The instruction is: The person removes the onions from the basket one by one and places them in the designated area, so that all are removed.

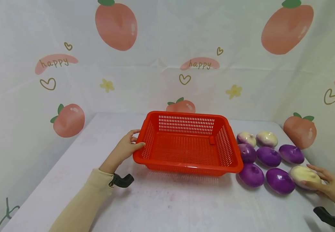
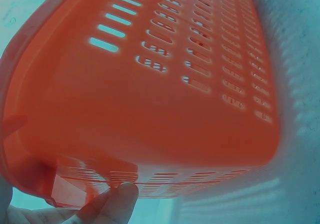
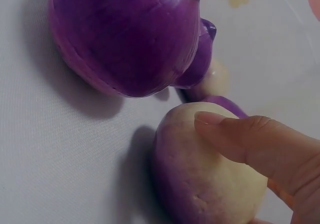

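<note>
A red plastic basket [image 1: 185,166] with slotted sides stands in the middle of the table, nothing inside it. My left hand [image 1: 125,146] grips its left rim, thumb over the edge; in the left wrist view the fingertips [image 2: 122,196] show against the slotted wall. At the far right, my right hand [image 1: 330,183] holds a cream-and-purple onion [image 1: 303,175] between thumb and fingers. The right wrist view has the thumb [image 3: 235,136] lying across the pale side of that onion. Right beside it lies a glossy purple onion [image 1: 280,180].
Several more purple onions [image 1: 269,156] sit in rows along the basket's right side. Behind them are two pale onions, one [image 1: 246,138] near the basket and another [image 1: 267,138] to its right. A fruit-printed curtain [image 1: 161,87] hangs behind the white table [image 1: 161,206].
</note>
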Available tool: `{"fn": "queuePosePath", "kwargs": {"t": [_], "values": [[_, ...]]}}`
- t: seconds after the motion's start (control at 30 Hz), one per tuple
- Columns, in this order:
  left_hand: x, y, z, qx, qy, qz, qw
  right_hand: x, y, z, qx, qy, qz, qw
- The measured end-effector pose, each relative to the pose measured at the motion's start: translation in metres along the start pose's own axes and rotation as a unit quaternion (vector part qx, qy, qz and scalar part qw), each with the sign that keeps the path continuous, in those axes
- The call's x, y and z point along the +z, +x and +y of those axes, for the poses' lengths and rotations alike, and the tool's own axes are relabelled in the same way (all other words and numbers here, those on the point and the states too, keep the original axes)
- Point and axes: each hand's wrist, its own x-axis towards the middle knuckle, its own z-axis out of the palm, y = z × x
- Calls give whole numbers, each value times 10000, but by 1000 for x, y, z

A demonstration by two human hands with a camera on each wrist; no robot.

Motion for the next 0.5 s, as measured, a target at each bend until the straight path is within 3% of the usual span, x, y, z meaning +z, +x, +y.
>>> {"fn": "queuePosePath", "kwargs": {"t": [0.33,0.5], "values": [[0,0,-1,35,-48,-8,10000,0,-2,-6,180,49,-142,9997],[1,3,-2,86,-53,-22,9999,-3,-5,-4,276,370,-240,9986]]}}
